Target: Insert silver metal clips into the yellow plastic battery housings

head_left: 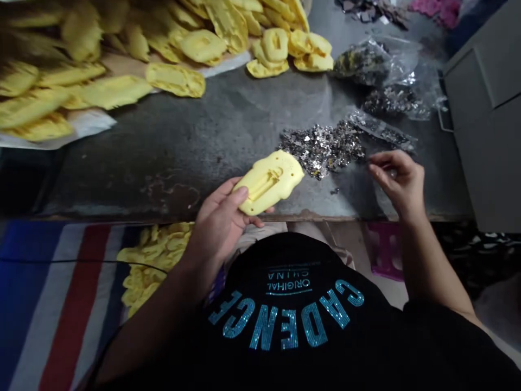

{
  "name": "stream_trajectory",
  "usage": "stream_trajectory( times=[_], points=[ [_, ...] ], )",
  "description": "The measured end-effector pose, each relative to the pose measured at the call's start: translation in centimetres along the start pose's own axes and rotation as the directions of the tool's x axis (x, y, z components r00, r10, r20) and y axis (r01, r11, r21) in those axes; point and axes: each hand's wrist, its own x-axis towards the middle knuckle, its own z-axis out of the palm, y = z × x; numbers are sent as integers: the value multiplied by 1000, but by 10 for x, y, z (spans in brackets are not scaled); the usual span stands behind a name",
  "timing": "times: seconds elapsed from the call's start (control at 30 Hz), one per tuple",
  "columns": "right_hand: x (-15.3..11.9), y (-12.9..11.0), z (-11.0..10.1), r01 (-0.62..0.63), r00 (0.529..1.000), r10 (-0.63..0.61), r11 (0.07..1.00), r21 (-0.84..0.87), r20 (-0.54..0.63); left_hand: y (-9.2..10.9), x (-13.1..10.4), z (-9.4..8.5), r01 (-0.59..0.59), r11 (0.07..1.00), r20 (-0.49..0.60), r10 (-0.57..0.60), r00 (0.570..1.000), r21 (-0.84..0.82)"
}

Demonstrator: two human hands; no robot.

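My left hand [222, 214] holds a yellow plastic shell [271, 182] near the table's front edge, thumb on top and fingers beneath. The shell has a long slot and small holes. Right of it lies a heap of small shiny metal pieces [321, 149]. My right hand [401, 179] is raised at the heap's right side, thumb and forefinger close together in a pinch; what sits between the fingertips, if anything, is too small to make out.
Many yellow shells [109, 89] are piled at the back left of the grey table [228, 122]. Clear bags [391, 76] of metal pieces lie at the back right, beside a grey cabinet [484, 108]. More yellow parts [150, 266] sit below the table's edge.
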Motion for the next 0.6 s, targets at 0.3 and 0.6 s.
stream_trajectory(
  times=[0.3,0.6],
  points=[
    [-42,-4,37,-2,933,82,975,-221,351,-13,-9,8,78,994,-55,-74,996,72],
    [-36,-11,58,92,901,65,938,-335,429,-26,-9,-1,186,977,-134,-171,976,100]
  ],
)
